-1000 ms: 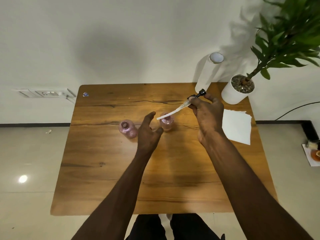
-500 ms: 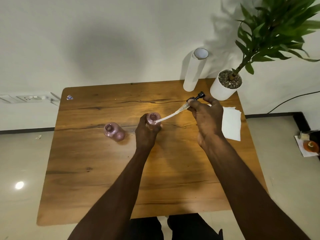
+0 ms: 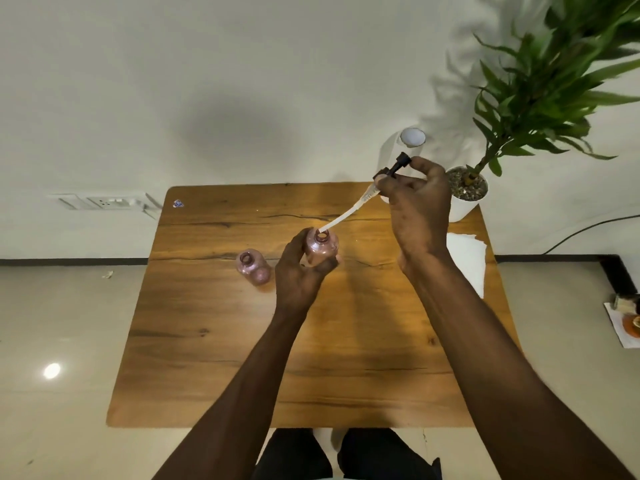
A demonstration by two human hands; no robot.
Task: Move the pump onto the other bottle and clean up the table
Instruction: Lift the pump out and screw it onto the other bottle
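The right grip (image 3: 417,202) pinches the pump (image 3: 393,171) at its rigid black head, its light, bendy tube tip at the bottle (image 3: 320,249) mouth. The left grip (image 3: 301,268) wraps that probably slick bottle at table (image 3: 207,341) centre; the spare (image 3: 252,266) stands at its 9 o'clock.

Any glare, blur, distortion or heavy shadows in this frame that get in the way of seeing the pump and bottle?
Head view: wide-angle bend curves the table edges; a lamp glare spot sits on the floor; a soft shadow falls on the wall; plant leaves look smeared. The pump, held bottle and both hands read clearly.
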